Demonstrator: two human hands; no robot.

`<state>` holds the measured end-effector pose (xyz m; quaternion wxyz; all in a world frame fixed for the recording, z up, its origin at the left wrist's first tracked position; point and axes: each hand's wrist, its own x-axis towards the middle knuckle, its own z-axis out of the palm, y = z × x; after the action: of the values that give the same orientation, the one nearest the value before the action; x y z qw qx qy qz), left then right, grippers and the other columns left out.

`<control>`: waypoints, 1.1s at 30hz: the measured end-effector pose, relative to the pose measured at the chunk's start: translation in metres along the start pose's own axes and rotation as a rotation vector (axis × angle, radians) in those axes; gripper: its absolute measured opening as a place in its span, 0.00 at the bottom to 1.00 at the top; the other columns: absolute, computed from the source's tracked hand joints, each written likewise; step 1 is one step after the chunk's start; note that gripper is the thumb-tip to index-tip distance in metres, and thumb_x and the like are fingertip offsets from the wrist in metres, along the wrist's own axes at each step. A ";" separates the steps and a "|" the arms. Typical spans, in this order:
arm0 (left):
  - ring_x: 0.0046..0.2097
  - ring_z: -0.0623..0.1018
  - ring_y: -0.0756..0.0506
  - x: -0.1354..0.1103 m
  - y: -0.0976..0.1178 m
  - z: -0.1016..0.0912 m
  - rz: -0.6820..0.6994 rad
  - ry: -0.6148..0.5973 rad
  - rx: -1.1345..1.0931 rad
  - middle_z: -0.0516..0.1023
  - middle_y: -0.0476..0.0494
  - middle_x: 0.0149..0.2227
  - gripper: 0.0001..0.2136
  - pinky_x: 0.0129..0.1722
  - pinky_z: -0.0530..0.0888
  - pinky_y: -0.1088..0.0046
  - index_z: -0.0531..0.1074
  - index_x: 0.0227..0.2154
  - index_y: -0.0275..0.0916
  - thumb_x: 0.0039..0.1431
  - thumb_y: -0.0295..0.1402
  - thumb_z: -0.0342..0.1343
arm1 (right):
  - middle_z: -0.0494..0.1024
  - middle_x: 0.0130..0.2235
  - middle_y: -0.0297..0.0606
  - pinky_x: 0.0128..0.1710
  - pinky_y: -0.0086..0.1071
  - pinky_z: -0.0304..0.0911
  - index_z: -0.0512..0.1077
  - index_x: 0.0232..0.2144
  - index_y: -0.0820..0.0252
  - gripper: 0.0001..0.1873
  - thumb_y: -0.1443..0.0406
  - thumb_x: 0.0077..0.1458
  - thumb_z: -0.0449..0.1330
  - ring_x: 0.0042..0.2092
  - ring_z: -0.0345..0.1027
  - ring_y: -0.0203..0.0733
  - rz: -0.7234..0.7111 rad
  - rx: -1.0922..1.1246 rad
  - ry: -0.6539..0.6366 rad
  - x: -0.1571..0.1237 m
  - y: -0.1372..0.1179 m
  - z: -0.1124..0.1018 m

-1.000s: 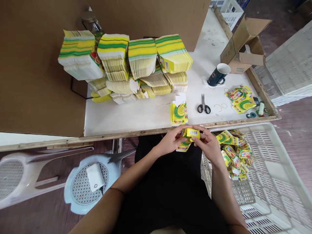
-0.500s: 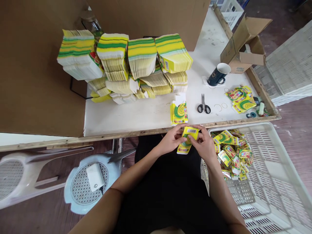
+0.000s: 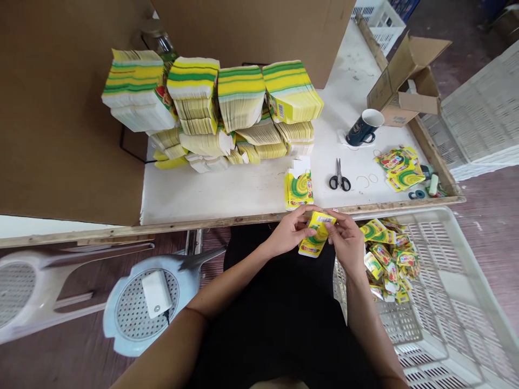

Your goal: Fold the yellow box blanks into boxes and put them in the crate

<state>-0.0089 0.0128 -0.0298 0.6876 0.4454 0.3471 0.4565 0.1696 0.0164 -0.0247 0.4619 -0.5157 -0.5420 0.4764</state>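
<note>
Between my hands, just in front of the table's edge, is a small yellow-and-green printed carton (image 3: 312, 246) with a barcode at its upper end. My left hand (image 3: 292, 231) grips its left side, thumb lying on the printed face. On the opposite side my right hand (image 3: 344, 237) pinches the upper right edge with thumb and fingers. A short pile of flat carton blanks (image 3: 299, 186) lies on the table just beyond my hands. To the right below, many finished-looking cartons (image 3: 391, 259) are heaped in a white plastic crate (image 3: 458, 270).
Banded stacks of carton blanks (image 3: 241, 100) stand along the cardboard at the back. Black scissors (image 3: 339, 177), a dark mug (image 3: 363, 128), printed packets (image 3: 401, 167) and an open cardboard box (image 3: 405, 86) occupy the right. A blue stool (image 3: 141, 302) holding a white power bank (image 3: 156, 293) stands lower left.
The carton has shifted slightly right and tilted a little more. My right thumb has moved from the carton's middle to its right edge. My left hand keeps its grip.
</note>
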 end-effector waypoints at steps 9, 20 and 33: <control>0.69 0.69 0.35 0.017 -0.008 -0.017 0.390 0.217 0.671 0.72 0.33 0.66 0.27 0.72 0.62 0.46 0.67 0.64 0.43 0.64 0.36 0.63 | 0.78 0.41 0.46 0.33 0.37 0.61 0.82 0.41 0.58 0.14 0.55 0.59 0.67 0.41 0.68 0.47 -0.322 -0.587 0.520 0.007 -0.028 -0.060; 0.56 0.83 0.42 0.010 -0.015 -0.032 0.705 0.345 0.989 0.86 0.39 0.50 0.12 0.58 0.82 0.59 0.80 0.48 0.39 0.70 0.26 0.53 | 0.81 0.34 0.41 0.23 0.31 0.51 0.81 0.41 0.60 0.25 0.44 0.58 0.62 0.24 0.55 0.33 0.112 -0.018 0.256 0.011 -0.001 -0.012; 0.72 0.67 0.37 -0.004 -0.010 -0.001 0.703 0.268 0.466 0.69 0.34 0.68 0.25 0.72 0.64 0.51 0.69 0.64 0.45 0.65 0.34 0.63 | 0.82 0.33 0.37 0.25 0.26 0.60 0.80 0.37 0.58 0.20 0.57 0.42 0.77 0.29 0.70 0.34 0.182 0.314 0.349 0.009 -0.005 0.003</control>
<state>-0.0080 0.0078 -0.0391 0.3207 0.6163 0.3542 0.6260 0.1657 0.0255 -0.0204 0.5781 -0.5588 -0.3248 0.4980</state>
